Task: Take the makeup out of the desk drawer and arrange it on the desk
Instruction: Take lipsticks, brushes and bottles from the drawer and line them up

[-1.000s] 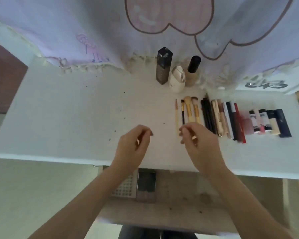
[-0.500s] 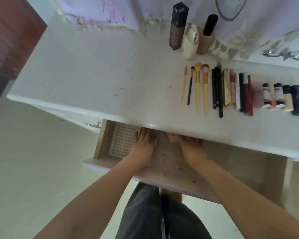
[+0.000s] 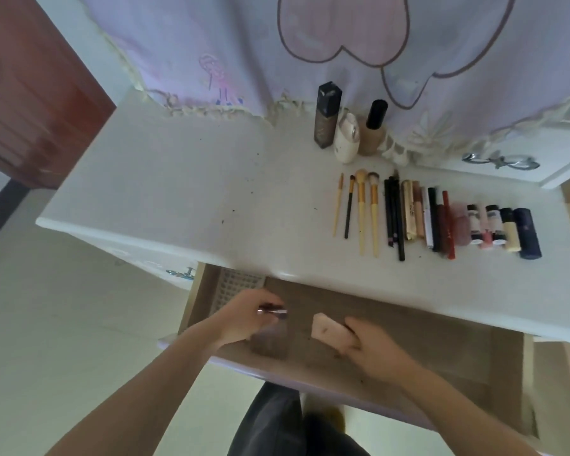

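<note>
Head view: both hands are inside the open drawer (image 3: 494, 353) below the desk (image 3: 185, 192) edge. The left hand (image 3: 244, 320) pinches a slim metallic tube (image 3: 273, 312), its long axis pointing toward 3 o'clock. The right hand (image 3: 372, 350) grasps a peach sponge (image 3: 328, 331), which projects toward 10 o'clock from the fingers. The row of brushes (image 3: 359, 209) lies on the desk at 12 to 1 o'clock from both grips; the right hand is judged nearer. Bare desk beside the row lies at 11 o'clock.
</note>
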The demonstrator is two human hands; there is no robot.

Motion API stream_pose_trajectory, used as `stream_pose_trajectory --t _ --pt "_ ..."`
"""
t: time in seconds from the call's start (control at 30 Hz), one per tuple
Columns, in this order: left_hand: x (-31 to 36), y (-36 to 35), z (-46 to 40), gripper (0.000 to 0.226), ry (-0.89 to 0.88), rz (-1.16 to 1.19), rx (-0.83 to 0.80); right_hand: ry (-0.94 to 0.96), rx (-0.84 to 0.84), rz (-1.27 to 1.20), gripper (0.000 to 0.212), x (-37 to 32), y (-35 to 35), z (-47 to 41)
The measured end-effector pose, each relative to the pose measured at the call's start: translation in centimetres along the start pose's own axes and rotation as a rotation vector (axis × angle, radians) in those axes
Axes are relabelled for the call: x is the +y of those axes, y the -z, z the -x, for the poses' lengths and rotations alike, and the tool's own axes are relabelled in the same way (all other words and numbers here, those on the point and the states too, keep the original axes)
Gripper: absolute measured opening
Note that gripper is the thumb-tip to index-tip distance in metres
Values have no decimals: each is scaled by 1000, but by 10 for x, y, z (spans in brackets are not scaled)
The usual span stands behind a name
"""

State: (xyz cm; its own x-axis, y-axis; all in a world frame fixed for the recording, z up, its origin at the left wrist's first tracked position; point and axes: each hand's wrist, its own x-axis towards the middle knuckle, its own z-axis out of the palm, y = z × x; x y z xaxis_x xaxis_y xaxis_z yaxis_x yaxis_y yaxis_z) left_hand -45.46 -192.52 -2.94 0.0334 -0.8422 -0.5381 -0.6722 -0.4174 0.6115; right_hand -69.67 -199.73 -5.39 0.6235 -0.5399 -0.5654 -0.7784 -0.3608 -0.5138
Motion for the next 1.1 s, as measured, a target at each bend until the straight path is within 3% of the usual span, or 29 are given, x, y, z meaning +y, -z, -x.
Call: stream_pose_trajectory --t 0.17,0.3,0.37,0.47,0.63,0.73,0.87,1.1 --pt "37 76 1 24 -132 308 151 92 107 -303 17 -32 69 25" --pt "48 128 -41 17 -43 913 260 252 422 -683 32 -55 133 2" --pt "50 137 -68 22 17 1028 291 207 627 -779 30 -61 157 -28" --pt "56 129 -102 19 67 930 358 149 776 -794 31 -77 180 -80" --pt "55 115 -134 10 110 753 523 61 812 -714 46 -105 185 -150" --pt "58 109 -140 29 72 454 612 0 837 -684 46 -106 178 -171" --pt "54 103 -151 38 40 -13 626 -35 849 -673 35 -106 172 -184" --pt "41 102 -139 39 -62 25 609 -25 849 -680 31 -104 166 -182"
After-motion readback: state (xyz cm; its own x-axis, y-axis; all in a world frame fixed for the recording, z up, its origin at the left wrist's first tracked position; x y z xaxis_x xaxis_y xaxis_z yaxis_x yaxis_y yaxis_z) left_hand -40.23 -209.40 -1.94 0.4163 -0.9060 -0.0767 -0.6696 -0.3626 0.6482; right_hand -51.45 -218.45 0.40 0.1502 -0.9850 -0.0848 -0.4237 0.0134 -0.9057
